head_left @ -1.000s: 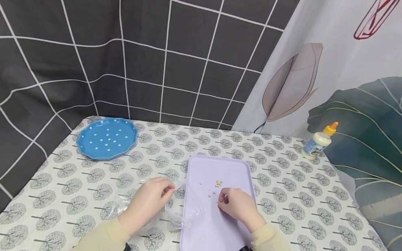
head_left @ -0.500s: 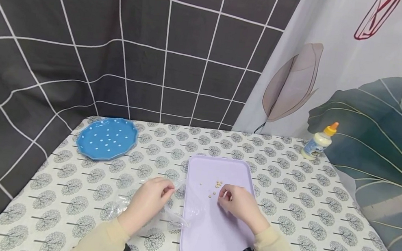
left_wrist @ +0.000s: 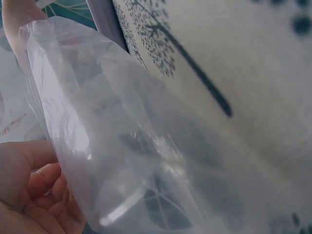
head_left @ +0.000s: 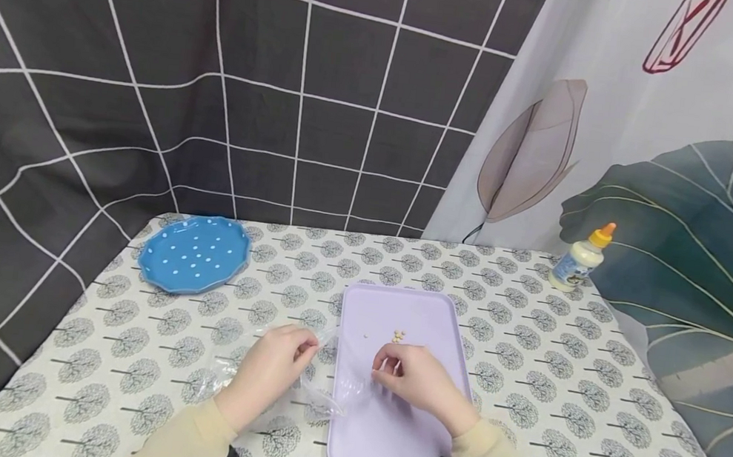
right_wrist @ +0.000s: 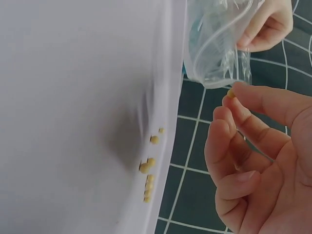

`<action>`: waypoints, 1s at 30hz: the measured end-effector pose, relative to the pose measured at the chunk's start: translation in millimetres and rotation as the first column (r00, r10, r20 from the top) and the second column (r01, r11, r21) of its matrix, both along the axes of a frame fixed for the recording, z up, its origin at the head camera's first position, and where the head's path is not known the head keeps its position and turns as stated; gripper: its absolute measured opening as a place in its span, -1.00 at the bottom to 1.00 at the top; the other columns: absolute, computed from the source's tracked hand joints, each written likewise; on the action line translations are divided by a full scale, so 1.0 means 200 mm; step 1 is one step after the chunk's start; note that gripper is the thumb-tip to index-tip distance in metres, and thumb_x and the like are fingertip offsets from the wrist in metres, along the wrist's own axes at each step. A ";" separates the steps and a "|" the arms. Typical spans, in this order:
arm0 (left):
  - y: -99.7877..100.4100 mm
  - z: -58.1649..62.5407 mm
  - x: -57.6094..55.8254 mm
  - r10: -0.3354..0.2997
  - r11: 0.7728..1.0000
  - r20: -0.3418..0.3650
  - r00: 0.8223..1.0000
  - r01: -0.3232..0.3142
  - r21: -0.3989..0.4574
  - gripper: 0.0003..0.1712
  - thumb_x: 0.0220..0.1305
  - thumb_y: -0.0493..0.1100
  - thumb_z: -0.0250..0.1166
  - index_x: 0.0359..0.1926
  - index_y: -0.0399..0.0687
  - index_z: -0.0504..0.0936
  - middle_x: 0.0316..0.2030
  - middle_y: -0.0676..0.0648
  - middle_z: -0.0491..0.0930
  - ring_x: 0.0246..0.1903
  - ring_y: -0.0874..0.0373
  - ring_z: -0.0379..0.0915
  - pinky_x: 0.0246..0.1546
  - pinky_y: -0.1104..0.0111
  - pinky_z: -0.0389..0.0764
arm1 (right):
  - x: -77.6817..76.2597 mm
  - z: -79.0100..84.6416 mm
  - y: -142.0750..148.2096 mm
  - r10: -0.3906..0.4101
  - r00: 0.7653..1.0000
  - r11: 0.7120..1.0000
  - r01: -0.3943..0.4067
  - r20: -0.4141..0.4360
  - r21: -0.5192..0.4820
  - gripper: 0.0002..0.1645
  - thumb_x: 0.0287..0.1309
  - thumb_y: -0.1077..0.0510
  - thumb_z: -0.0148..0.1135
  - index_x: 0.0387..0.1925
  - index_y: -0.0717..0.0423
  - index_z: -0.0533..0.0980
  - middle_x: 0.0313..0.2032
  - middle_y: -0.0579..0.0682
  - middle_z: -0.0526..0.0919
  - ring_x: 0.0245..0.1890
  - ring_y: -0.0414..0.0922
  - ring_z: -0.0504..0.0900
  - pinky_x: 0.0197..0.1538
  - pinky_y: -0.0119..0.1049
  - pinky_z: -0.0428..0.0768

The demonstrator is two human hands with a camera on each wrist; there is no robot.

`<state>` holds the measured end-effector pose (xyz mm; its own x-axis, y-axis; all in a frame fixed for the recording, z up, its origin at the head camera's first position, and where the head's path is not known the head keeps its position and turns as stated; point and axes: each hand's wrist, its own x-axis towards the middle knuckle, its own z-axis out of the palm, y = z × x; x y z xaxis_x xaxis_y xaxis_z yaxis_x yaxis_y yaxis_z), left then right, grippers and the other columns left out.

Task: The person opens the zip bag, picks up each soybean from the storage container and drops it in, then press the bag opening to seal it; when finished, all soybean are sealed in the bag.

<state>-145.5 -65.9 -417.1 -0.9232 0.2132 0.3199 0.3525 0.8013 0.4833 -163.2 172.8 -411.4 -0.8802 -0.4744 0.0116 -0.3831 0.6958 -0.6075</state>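
Dark curtain with white grid lines (head_left: pixel 253 97) hangs well beyond your fingers; the pale leaf-print curtain (head_left: pixel 662 36) is beyond them too, off to the right. Tree-print cloth (head_left: pixel 593 371) spreads beneath both your hands and out on all sides of them.

Lilac tray (head_left: pixel 398 440) lies flat directly under your right fingers, its near edge toward your wrist. Clear plastic bag (left_wrist: pixel 117 126) hangs from your left fingers, crumpled, one part reaching rightward over the tray's rim toward your right fingertips. Blue dotted plate (head_left: pixel 195 254) sits beyond and left of your left fingers, well apart.

Your left hand (head_left: pixel 272 360): thumb and forefinger together, pinching the bag's edge; remaining fingers curled in. Your right hand (head_left: pixel 414 376): thumb and forefinger nearly meeting, gap only as wide as what they grip; other fingers loosely bent.

Glue bottle with orange tip (head_left: pixel 578 260) stands well beyond and right of your right fingers.

Small yellow beans (right_wrist: pixel 144 168) lie on the tray, mostly in a loose group just beyond your right fingers. One yellow bean (right_wrist: pixel 231 93) is held between your right thumb and forefinger, just beside the bag; whether it touches the film, I cannot tell.
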 end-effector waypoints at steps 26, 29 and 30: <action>0.01 0.01 0.01 0.006 1.000 0.013 1.000 -0.006 0.011 -0.97 0.17 -0.21 0.31 -0.35 -0.05 0.66 -0.43 0.08 0.63 -0.44 0.31 0.51 -0.36 0.51 0.61 | -0.02 -0.02 0.04 -0.037 0.999 0.999 0.037 -0.010 0.012 -0.92 0.07 0.17 0.32 -0.40 -0.05 0.55 -0.57 -0.25 0.51 -0.60 -0.32 0.42 -0.55 -0.46 0.44; 0.01 0.01 0.01 0.006 1.000 0.015 1.000 -0.006 0.013 -0.97 0.17 -0.20 0.30 -0.35 -0.04 0.66 -0.43 0.09 0.63 -0.45 0.31 0.50 -0.36 0.50 0.61 | -0.03 -0.02 0.05 -0.052 0.999 0.999 0.052 -0.012 0.014 -0.92 0.07 0.18 0.32 -0.39 -0.03 0.56 -0.57 -0.24 0.52 -0.60 -0.31 0.43 -0.56 -0.46 0.44; 0.01 0.01 0.01 0.002 1.000 0.012 1.000 -0.002 0.011 -0.96 0.18 -0.20 0.30 -0.35 -0.05 0.66 -0.43 0.09 0.63 -0.45 0.31 0.50 -0.37 0.50 0.62 | -0.04 -0.03 0.06 -0.061 0.998 0.998 0.061 -0.015 0.021 -0.92 0.07 0.18 0.32 -0.38 -0.03 0.56 -0.57 -0.24 0.51 -0.61 -0.31 0.43 -0.56 -0.46 0.43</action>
<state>-142.7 -64.1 -414.8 -0.9273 0.2075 0.3116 0.3451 0.7967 0.4962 -171.0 184.6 -416.4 -0.9072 -0.4205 0.0144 -0.3481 0.7309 -0.5870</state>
